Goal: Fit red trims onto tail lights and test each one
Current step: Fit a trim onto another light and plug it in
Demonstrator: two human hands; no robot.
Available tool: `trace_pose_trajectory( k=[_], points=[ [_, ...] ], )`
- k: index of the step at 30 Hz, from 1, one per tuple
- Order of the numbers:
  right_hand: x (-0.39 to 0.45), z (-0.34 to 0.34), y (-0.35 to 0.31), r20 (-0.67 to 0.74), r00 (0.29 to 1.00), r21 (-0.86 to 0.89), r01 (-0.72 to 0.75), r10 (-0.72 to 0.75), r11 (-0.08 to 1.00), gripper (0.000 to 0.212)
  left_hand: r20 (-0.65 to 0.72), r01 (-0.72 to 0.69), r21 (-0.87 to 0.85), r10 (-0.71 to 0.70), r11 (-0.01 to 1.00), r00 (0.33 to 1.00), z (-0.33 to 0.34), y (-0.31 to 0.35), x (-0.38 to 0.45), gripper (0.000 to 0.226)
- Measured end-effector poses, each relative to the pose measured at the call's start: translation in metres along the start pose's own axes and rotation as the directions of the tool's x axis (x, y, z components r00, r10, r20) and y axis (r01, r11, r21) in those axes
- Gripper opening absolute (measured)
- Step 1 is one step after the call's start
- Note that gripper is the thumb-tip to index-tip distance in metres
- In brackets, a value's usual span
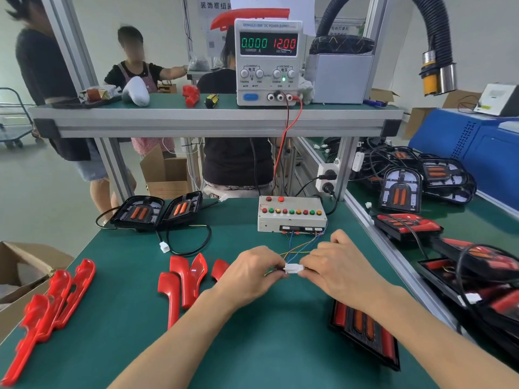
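At the middle of the green mat, my left hand [254, 272] and my right hand [334, 266] pinch the two ends of a white connector [293, 268]. Coloured wires run from it to the grey test box [292, 217] with its rows of buttons. A tail light with a red trim fitted [362, 331] lies under my right forearm. Loose red trims lie in the middle [184, 282] and at the left [53, 307]. Two tail lights without trims [157, 210] rest at the back left, their white plug [164, 247] lying free.
A DC power supply [268, 61] on the upper shelf reads 0.000 A and 12.00 V. Stacks of tail lights [421, 178] and finished ones [483, 276] fill the bench on the right. A cardboard box [25, 268] stands at the left. People work behind the frame.
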State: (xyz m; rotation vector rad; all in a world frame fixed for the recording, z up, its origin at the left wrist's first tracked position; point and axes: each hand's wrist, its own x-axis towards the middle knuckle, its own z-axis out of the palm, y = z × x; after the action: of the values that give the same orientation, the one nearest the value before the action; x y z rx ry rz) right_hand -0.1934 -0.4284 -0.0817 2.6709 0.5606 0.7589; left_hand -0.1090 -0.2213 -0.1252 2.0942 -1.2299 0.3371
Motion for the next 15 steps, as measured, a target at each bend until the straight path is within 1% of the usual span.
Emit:
trace_pose_trajectory(
  k=[2,5,9,15],
  points=[
    [0.0010,0.0000,0.0001,-0.019,1.000,-0.014,0.024,-0.024,1.000,0.032,0.041,-0.043,0.030,0.042,0.999,0.998,-0.0031,-0.0017,0.0054,0.009],
    [0.0011,0.0006,-0.0005,-0.047,0.998,-0.017,0.033,-0.033,0.999,0.032,0.066,-0.085,0.071,0.081,0.994,0.995,-0.0036,-0.0015,0.0077,0.010],
    [-0.0011,0.0040,-0.0044,-0.065,0.997,-0.023,0.034,-0.035,0.999,0.033,0.055,-0.088,0.091,0.083,0.992,0.995,-0.0002,-0.0012,0.0032,0.010],
    [-0.0013,0.0038,-0.0029,-0.077,0.996,-0.010,0.051,-0.052,0.999,0.034,0.018,-0.084,0.063,0.083,0.994,0.996,0.0040,-0.0035,0.0005,0.009]
  ],
)
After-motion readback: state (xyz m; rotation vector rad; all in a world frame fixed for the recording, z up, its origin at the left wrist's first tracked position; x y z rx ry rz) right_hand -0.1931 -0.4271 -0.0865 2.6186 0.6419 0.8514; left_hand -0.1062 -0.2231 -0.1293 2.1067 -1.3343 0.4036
